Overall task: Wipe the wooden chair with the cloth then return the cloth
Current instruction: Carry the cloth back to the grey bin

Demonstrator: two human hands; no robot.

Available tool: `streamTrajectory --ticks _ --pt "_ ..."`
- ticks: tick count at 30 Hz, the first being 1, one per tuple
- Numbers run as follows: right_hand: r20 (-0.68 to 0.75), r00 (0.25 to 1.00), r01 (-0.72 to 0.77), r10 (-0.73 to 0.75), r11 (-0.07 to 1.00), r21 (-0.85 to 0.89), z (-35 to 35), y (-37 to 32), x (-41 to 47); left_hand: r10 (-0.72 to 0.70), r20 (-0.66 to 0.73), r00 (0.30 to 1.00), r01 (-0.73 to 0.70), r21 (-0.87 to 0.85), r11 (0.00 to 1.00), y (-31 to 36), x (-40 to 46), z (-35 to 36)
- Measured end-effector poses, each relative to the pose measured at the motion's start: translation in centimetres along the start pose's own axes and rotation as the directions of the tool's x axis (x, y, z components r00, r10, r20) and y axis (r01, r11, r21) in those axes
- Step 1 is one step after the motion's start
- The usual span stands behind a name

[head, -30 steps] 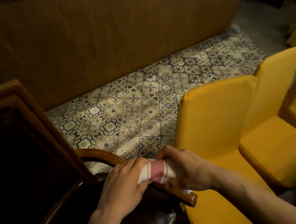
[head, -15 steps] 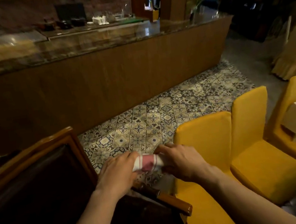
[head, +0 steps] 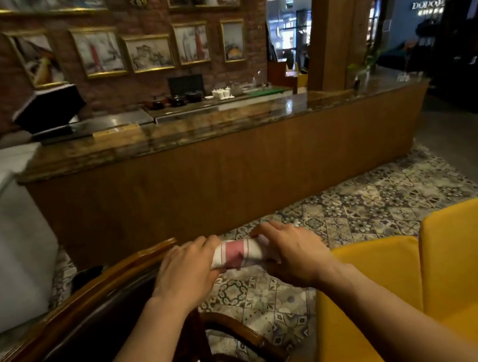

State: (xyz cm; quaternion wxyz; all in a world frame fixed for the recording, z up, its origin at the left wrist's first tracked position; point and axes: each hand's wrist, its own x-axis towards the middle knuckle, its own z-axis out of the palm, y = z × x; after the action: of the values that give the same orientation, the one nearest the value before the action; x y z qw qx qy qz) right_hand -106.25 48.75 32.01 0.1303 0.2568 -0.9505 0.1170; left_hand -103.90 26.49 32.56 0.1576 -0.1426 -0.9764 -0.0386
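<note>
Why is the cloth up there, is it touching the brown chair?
Apart. The head view shows the cloth held between left hand and right hand, patterned floor visible beneath it, above the wooden chair.

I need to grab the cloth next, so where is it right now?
In the head view, low and center: the cloth is bunched between the left hand and right hand, held above the patterned floor beside the wooden chair.

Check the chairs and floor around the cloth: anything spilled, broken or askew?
Nothing stands out. Both hands, left and right, hold the rolled cloth above the wooden chair. The yellow chairs stand upright, and the tiled floor shows no spill.
</note>
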Motion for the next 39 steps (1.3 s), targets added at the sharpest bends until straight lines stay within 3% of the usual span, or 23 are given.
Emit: streamTrajectory --ticks 9,17,21,29,36,39 --pt "-0.022 0.953 0.301 -0.301 0.943 0.144 0.4 -6.2 3.2 -0.315 -0.035 0.949 0.316 0.141 0.938 -1.9 -8.0 -5.5" --pt "-0.045 0.803 0.576 -0.595 0.753 0.319 1.6 -21.8 2.7 -0.622 -0.087 0.778 0.619 0.275 0.736 -5.2 -23.2 -12.4" --pt "-0.091 0.691 0.696 -0.717 0.627 0.35 1.1 -31.7 1.0 -0.734 -0.173 0.657 0.744 0.302 0.596 -5.9 -31.9 -16.8" --pt "-0.149 0.389 0.86 -0.909 0.301 0.412 -1.6 -53.7 -9.9 -0.892 -0.308 0.332 0.928 0.275 0.251 -4.3 -54.6 -25.4" --pt "-0.226 0.105 0.888 -0.968 -0.011 0.459 -4.0 -71.8 -25.9 -0.901 -0.432 0.024 0.963 0.251 -0.095 1.9 -76.5 -31.5" --pt "-0.252 0.037 0.876 -0.967 -0.09 0.474 -3.9 -76.7 -32.4 -0.883 -0.466 -0.064 0.948 0.249 -0.2 5.0 -83.3 -32.4"
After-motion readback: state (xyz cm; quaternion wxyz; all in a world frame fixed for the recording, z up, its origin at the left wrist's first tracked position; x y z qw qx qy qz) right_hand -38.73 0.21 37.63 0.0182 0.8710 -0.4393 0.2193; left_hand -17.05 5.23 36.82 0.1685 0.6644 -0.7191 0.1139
